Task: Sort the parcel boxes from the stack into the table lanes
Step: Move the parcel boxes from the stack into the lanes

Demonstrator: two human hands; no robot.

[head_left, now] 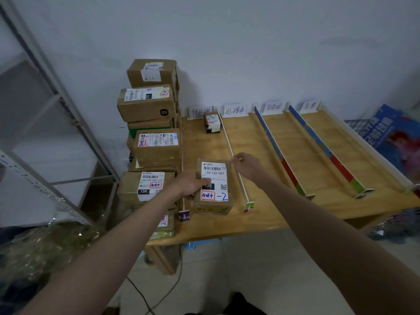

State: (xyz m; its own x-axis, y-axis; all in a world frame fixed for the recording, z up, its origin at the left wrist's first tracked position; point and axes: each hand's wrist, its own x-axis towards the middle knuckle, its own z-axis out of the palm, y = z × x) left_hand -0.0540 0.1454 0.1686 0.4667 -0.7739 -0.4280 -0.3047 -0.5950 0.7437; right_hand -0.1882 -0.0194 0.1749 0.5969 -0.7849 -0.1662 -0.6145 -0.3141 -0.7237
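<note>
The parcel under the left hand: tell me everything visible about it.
The parcel is a small brown cardboard box wrapped in clear tape, lying flat at the near end of the leftmost lane on the wooden table. Its top carries a white shipping label reading 122-122-C07, with a barcode, a QR code, a red-bordered handwritten sticker and a blue "-2". The left hand grips its left edge, thumb on the label. The right hand is beside its far right corner.

Two parcel boxes [213, 186] lie on the surface [261, 214]; about seven more sit stacked [151, 137] at its left edge. Four lane signs [235, 110], four dividers [236, 169].
</note>
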